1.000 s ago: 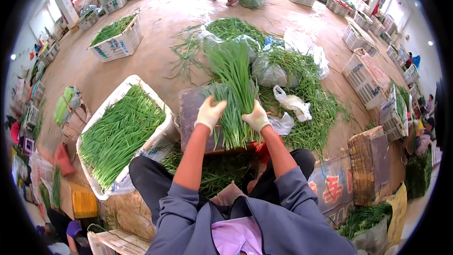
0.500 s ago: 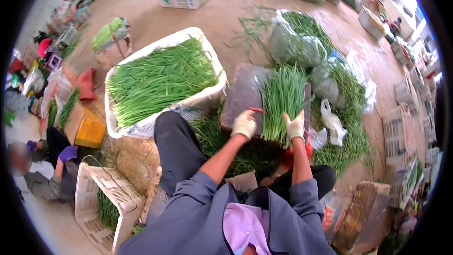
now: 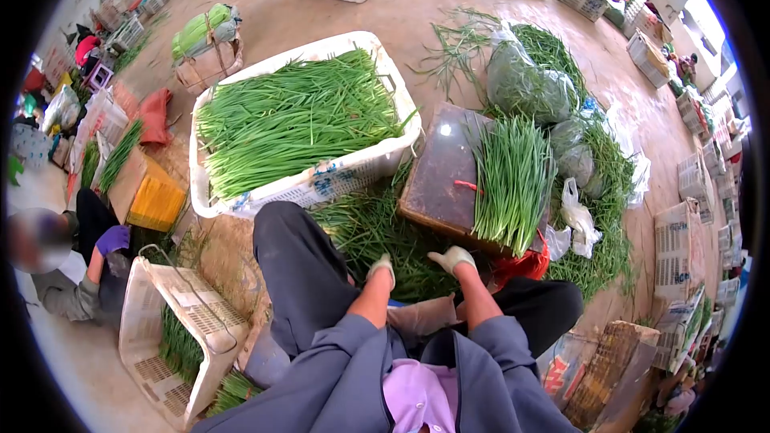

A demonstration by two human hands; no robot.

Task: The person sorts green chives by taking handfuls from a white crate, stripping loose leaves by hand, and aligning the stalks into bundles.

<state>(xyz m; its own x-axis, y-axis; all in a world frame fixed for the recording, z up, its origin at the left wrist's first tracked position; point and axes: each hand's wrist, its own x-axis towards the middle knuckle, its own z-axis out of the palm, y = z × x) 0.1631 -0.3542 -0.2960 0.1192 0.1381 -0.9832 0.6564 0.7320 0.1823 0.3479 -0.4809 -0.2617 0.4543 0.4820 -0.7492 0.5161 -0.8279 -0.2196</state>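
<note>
My left hand [image 3: 381, 268], in a pale glove, is low between my knees at the edge of the loose green leaves. Its fingers partly show, apart, with nothing visible in them. My right hand [image 3: 452, 259], gloved alike, is beside it, thumb stretched out, holding nothing. Beyond it, a bunch of chives [image 3: 513, 180] lies on a dark low box [image 3: 437, 172], away from both hands. A red tie [image 3: 468, 186] shows at the bunch's left side. Loose chives [image 3: 377, 228] are heaped on the floor between the box and my left knee.
A white crate [image 3: 313, 183] full of chives stands at front left. Plastic bags [image 3: 525, 84] and scattered greens [image 3: 601, 232] flank the box's right side. A tipped white crate [image 3: 180, 313] lies at left, near a co-worker's purple-gloved hand [image 3: 113, 240]. Red plastic [image 3: 525, 263] hangs beside the box.
Both my hands have left the chive bunch and drawn back toward me, down to the loose greens. The bunch stays on the box. The view has shifted slightly.
</note>
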